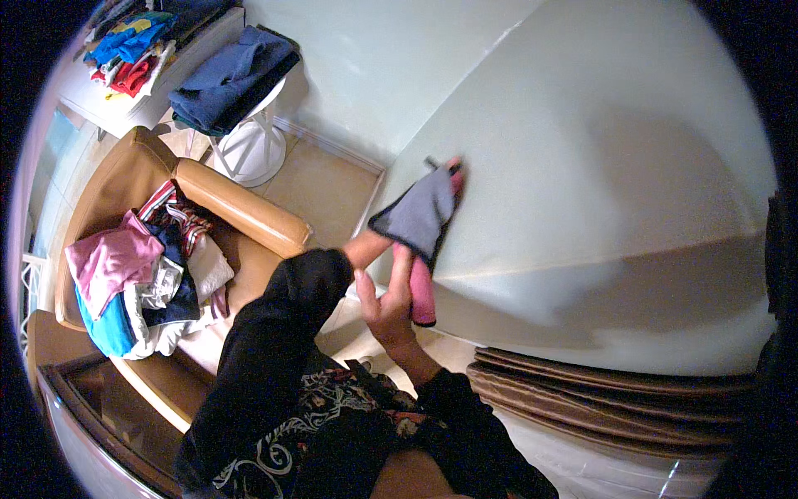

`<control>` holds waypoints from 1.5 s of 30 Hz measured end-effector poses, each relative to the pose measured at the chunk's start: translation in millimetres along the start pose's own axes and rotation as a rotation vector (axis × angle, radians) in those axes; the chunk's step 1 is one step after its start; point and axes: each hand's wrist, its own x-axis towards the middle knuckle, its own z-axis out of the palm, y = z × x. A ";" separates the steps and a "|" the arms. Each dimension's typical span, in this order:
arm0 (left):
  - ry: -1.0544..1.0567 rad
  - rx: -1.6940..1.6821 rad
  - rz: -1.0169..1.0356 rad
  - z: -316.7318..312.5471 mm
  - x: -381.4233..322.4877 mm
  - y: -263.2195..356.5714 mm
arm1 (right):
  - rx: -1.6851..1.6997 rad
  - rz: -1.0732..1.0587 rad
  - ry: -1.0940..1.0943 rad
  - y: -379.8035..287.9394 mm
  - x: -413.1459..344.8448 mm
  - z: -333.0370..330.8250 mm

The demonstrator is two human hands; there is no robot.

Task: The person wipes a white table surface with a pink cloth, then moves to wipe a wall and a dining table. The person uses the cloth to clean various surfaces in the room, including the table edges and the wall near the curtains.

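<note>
A small cloth (414,215), grey on one side and pink on the other with dark edging, is held out before the pale wall. My left hand (368,248) reaches behind it, and the cloth covers most of that hand. Fingertips show at the cloth's far corner, beside a short dark loop or strip. My right hand (389,309) is at the near edge, its index finger against the cloth and its thumb apart. A pink fold hangs beside that index finger. The other right fingers are partly hidden, so their grip is unclear.
A tan leather sofa (243,209) at left bears a heap of clothes (165,274). Behind it, folded blue fabric (234,78) lies on a round white stool (249,150). Stacked clothes (134,53) sit on a white table (118,112). A brown curtain (598,399) hangs at right.
</note>
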 end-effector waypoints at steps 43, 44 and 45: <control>0.833 0.531 0.791 116.9 6.4 150.0 | -0.006 -0.578 0.688 4.3 -27.8 -207.8; 0.844 0.789 0.895 128.5 20.2 170.0 | -0.049 -0.601 0.815 -0.8 -23.6 -224.5; 0.874 1.049 0.939 141.9 29.6 184.9 | -0.099 -0.613 0.922 -4.3 -18.5 -239.2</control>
